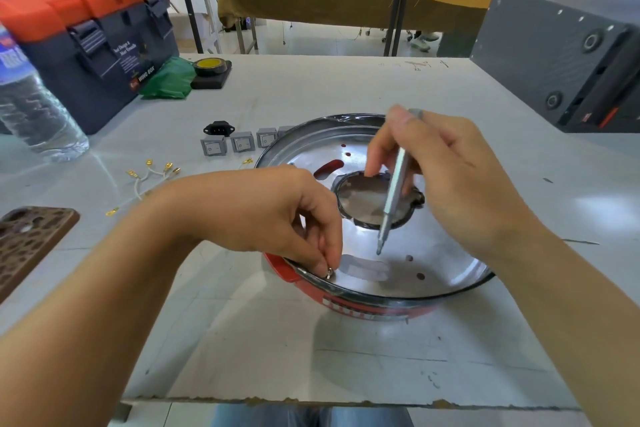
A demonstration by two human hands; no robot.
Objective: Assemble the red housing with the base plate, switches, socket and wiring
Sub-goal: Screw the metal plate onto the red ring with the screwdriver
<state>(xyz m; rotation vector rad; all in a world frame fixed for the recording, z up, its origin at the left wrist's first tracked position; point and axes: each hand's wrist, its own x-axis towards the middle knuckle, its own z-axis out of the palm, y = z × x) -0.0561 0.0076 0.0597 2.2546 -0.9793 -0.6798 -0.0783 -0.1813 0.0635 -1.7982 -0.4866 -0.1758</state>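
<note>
The red housing sits on the bench at the centre of the view, with the shiny round base plate seated in its top; the plate has a large middle opening, a few small holes and a pale sticker whose print is too blurred to read. On the housing's near side a white striped label shows, unreadable. The left hand pinches a small silver screw at the plate's rim at 7 o'clock. The right hand grips a slim silver screwdriver, its tip hanging just above the plate. At 10 o'clock of the housing lie grey switches, a black socket and white wires with gold terminals. The toolbox at far 10 o'clock reads "WING BOX".
</note>
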